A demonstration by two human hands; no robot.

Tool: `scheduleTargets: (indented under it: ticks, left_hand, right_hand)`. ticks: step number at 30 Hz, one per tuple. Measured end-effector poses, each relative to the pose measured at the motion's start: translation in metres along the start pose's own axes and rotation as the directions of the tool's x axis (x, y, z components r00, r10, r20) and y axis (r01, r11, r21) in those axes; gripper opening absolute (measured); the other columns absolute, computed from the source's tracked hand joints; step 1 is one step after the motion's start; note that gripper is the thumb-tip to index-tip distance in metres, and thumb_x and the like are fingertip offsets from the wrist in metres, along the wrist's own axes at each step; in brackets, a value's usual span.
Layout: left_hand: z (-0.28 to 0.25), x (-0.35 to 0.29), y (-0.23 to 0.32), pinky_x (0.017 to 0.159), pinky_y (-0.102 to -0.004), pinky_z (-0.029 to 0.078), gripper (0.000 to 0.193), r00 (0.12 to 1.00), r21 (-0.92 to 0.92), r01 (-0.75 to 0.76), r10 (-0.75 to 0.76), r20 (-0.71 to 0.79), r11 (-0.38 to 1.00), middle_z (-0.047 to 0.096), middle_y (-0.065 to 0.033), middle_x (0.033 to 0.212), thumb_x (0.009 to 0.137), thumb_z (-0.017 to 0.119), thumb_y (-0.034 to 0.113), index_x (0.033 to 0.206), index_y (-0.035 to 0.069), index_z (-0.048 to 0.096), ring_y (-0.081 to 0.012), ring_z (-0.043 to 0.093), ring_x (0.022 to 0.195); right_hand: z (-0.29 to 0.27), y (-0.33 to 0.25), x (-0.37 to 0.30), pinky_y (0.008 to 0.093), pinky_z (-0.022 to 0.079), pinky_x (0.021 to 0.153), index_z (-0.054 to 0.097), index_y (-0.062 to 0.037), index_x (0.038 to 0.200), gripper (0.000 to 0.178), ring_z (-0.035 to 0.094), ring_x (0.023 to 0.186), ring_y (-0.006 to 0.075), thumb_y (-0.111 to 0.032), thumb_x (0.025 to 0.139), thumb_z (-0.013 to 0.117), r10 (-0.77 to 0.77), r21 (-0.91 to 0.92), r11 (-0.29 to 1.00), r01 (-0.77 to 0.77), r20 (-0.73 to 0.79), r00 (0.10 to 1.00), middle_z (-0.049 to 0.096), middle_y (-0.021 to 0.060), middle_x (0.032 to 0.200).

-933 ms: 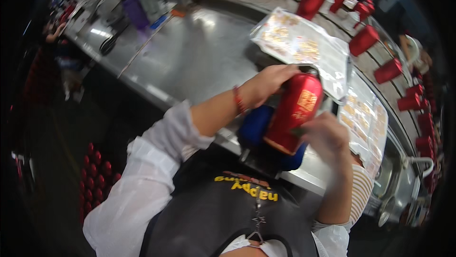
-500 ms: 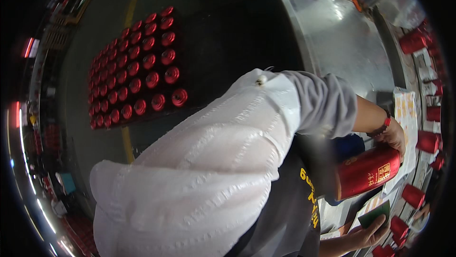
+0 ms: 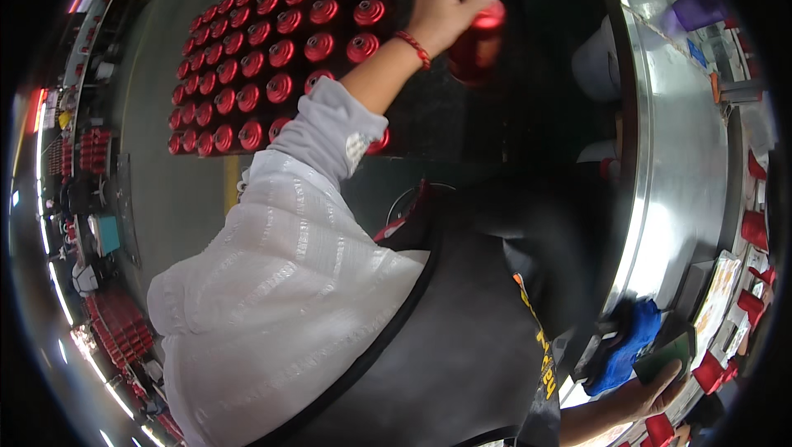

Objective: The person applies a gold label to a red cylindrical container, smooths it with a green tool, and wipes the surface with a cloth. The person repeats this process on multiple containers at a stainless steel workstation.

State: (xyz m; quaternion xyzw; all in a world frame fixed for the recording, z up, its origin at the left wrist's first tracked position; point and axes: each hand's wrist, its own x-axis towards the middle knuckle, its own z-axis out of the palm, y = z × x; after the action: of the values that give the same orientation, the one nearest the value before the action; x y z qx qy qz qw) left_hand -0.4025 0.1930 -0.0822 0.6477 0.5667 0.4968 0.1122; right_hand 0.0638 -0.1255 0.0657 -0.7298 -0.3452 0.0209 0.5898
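My left hand [image 3: 450, 11] reaches out to the far middle, fingers closed round the top of a red cylindrical canister [image 3: 476, 57]. The canister hangs roughly upright, blurred, over a dark surface. Left of it stand several rows of similar red canisters [image 3: 282, 52] with shiny round tops, each bearing a small knob. Low on the right, my right hand [image 3: 657, 391] pinches a flat dark green pad [image 3: 670, 354] beside a blue cloth-like item [image 3: 631, 346].
A metal workbench [image 3: 672, 150] runs along the right, with a purple item [image 3: 700, 8] at its far end. Red containers [image 3: 753, 229] line its far side. A whitish bin [image 3: 596, 63] stands beside the bench. More stacked red canisters [image 3: 120, 325] are at the left.
My left hand has carried the red canister from over the workbench leftward to beside the rows. My right hand still holds the green pad, slightly lower. The view has shifted.
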Motion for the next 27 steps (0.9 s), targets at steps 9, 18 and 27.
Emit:
scheduleTargets:
  ticks: [9,18,27]
  left_hand:
    - [0.021,0.103,-0.255,0.085,-0.0473,0.053,0.042,0.947,0.433,0.318,-0.255,-0.198,0.844,0.073,-0.0175,0.1,0.085,0.07,0.047,0.101,0.007,0.072,-0.0368,0.069,0.098]
    - [0.076,0.166,-0.33,0.09,-0.0483,0.054,0.059,0.837,0.653,0.509,-0.501,-0.222,0.56,0.07,-0.023,0.113,0.087,0.065,0.052,0.109,-0.003,0.066,-0.0381,0.068,0.108]
    - [0.052,0.189,-0.406,0.085,-0.0549,0.054,0.069,0.934,0.851,0.247,-0.348,-0.081,0.464,0.069,-0.0279,0.108,0.089,0.062,0.064,0.103,-0.004,0.069,-0.0458,0.067,0.101]
  right_hand:
    - [0.008,0.002,-0.002,0.0306,0.054,0.085,0.064,0.0037,0.119,0.035,0.064,0.096,0.0202,-0.023,0.098,0.067,0.104,-0.259,0.957,-0.127,-0.099,0.99,0.069,0.0132,0.111]
    - [0.034,-0.007,0.008,0.0311,0.052,0.083,0.062,0.0037,0.119,0.031,0.062,0.094,0.0185,-0.022,0.102,0.06,0.119,-0.329,0.925,-0.188,-0.22,0.968,0.067,0.0112,0.108]
    - [0.024,0.003,0.113,0.0329,0.053,0.098,0.06,-0.0036,0.129,0.03,0.054,0.13,0.0257,-0.001,0.103,0.045,-0.109,-0.264,0.95,0.169,0.226,0.968,0.045,0.017,0.153]
